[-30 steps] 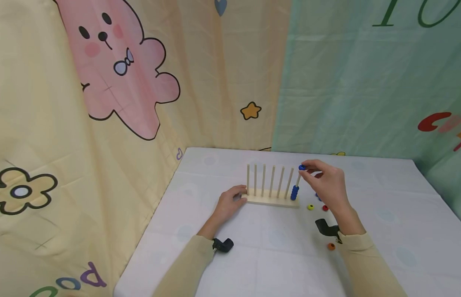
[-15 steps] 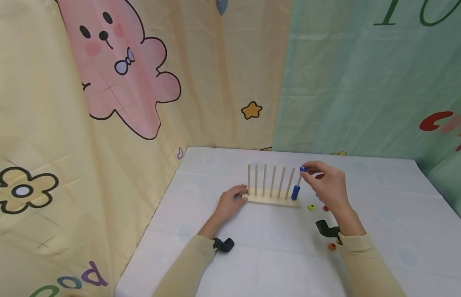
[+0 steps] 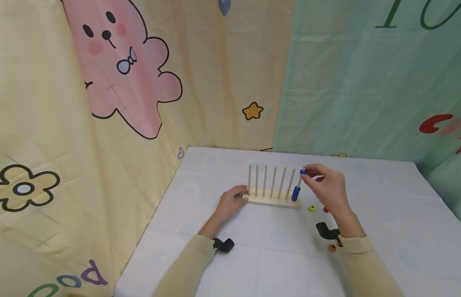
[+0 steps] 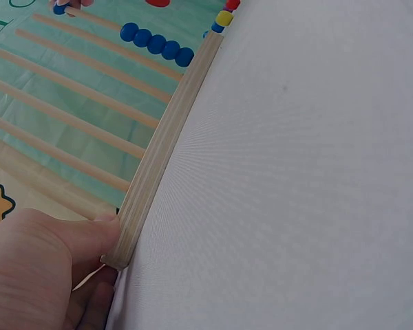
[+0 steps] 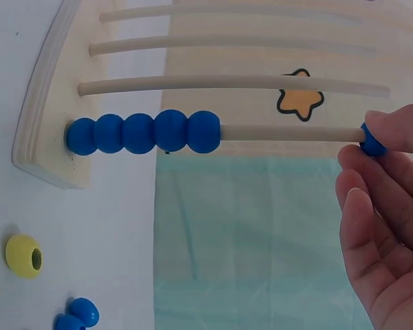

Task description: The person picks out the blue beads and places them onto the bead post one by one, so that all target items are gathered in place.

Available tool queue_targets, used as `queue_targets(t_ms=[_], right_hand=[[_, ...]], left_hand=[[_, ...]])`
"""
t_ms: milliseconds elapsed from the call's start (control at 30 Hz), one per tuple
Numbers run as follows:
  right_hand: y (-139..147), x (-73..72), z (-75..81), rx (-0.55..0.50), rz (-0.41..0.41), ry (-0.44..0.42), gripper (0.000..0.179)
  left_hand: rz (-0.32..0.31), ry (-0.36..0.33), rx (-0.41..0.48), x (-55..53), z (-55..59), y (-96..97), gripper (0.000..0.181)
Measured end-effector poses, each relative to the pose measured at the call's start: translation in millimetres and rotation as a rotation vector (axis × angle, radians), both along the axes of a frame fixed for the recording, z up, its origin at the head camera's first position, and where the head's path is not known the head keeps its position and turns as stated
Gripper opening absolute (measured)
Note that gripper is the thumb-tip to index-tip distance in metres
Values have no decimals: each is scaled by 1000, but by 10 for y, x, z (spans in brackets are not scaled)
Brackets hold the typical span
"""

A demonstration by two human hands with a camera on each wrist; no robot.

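A pale wooden peg rack [image 3: 271,201] stands upright on the white-covered table, with a row of several thin pegs. My left hand [image 3: 228,203] grips the left end of its base, the thumb [image 4: 89,237] pressing against the wood. Several blue beads [image 5: 139,133] are stacked at the bottom of the rightmost peg. At the top of that same peg, my right hand [image 3: 329,187] pinches one more blue bead [image 5: 373,141] between thumb and fingers. The bead sits around the peg's upper end, partly covered by the fingertips. The other pegs [image 5: 234,85] carry no beads.
Loose beads lie to the right of the rack: a yellow bead [image 3: 311,208], a red bead [image 3: 325,209], blue beads [image 5: 82,312], and an orange bead [image 3: 332,248] near the right wrist. Patterned cloth [image 3: 215,82] hangs behind the table.
My right hand has lowered slightly, and the pinched blue bead has come down a little so that the peg's tip shows above it. The left hand stays on the base.
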State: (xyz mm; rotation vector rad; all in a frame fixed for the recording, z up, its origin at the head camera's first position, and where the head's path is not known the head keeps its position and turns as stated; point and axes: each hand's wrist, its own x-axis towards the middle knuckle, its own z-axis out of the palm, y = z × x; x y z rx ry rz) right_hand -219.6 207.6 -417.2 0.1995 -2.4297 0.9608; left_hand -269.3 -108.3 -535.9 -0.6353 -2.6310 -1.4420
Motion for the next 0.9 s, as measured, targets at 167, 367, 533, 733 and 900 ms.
queue_targets(t_ms=[167,367,533,733,900], right_hand=[[4,10,-21,-5,5,1,22],[4,2,-50,3,15,0,22],[9,0,-85,4,8,-9,22],[19,-5,-111,-1,13,-23,23],[31,-15,-140,2,20,-18,24]], left_hand=[[-4,1,7,6,7,-2,24],[-1,10,8,-2,-27,-6,23],[8,-3,-5,-20,-53,-2,24],[5,-6,-3,-21,-43,2,25],[5,-7,-3,-11,-30,3,25]])
